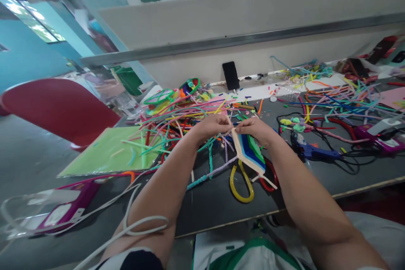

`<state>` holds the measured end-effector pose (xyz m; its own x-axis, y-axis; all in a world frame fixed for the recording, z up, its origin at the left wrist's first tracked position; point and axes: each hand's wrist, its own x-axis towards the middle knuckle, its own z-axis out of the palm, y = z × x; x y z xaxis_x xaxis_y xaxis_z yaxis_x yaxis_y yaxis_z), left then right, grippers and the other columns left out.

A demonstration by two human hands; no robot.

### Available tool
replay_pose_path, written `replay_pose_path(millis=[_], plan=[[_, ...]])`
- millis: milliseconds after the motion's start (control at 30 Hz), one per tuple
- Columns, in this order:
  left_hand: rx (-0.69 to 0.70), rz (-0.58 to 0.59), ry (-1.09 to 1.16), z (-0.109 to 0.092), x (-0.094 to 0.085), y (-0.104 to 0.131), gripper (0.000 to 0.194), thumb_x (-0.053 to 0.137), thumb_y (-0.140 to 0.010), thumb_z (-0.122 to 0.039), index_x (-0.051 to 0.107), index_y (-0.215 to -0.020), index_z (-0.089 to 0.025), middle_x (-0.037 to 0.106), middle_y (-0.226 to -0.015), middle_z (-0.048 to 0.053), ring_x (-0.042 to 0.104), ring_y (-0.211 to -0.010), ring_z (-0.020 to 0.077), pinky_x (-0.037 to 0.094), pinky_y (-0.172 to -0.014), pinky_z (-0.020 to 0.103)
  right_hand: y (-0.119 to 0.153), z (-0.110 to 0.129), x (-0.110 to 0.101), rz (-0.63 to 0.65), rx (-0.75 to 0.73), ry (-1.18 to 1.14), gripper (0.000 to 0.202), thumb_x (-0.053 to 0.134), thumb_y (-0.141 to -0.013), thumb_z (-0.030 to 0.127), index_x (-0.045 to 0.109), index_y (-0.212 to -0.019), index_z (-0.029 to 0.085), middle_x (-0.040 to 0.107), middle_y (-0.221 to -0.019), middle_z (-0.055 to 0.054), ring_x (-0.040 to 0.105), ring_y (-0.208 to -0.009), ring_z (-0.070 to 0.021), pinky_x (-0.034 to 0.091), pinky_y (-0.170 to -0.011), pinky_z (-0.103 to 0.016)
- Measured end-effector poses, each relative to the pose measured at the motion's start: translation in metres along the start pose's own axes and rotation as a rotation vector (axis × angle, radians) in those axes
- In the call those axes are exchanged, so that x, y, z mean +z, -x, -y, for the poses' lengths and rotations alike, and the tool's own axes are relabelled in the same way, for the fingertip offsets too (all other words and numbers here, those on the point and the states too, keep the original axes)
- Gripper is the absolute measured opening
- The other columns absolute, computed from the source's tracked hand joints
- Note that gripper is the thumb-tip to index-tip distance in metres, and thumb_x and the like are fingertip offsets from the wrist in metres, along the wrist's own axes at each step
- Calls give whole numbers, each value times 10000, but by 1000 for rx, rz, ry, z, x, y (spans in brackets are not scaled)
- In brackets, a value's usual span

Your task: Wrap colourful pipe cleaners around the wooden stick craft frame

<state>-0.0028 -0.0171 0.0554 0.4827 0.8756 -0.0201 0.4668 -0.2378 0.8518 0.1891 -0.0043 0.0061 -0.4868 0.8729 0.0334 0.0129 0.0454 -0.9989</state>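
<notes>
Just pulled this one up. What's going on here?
A person works at a grey table. The left hand and the right hand pinch the upper end of a layered piece in cream, blue and green, held just above the tabletop. Loose coloured strips lie in a tangle beyond the left forearm. A blue glue gun lies to the right, and a phone is propped by the partition.
</notes>
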Motion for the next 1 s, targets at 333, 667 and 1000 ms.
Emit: replay_pose_path(millis=[333, 667, 1000], plan=[[15, -23, 47, -7, -2, 4, 165, 655, -684, -268, 605, -676, -111, 545, -573, -13, 478, -550, 88, 362, -552, 212, 4, 5, 2, 67, 27, 13, 287, 746, -619, 392, 721, -771, 150, 664, -710, -1, 531, -677, -128, 382, -674, -258], [87, -45, 105, -7, 5, 1, 216, 668, -695, -284, 536, -629, -127, 467, -531, -46, 414, -508, 63, 306, -502, 196, -1, 0, 7, -35, 20, -66, 266, 799, -529, 324, 704, -703, 148, 647, -671, 19, 526, -654, -113, 381, -706, -269], [91, -181, 164, 0, 17, -7, 204, 668, -615, -231, 497, -555, -137, 410, -466, -69, 358, -460, 52, 270, -478, 197, 0, 3, 4, -27, -30, -68, 177, 782, -513, 265, 700, -639, 171, 627, -625, 30, 525, -643, -120, 387, -709, -281]])
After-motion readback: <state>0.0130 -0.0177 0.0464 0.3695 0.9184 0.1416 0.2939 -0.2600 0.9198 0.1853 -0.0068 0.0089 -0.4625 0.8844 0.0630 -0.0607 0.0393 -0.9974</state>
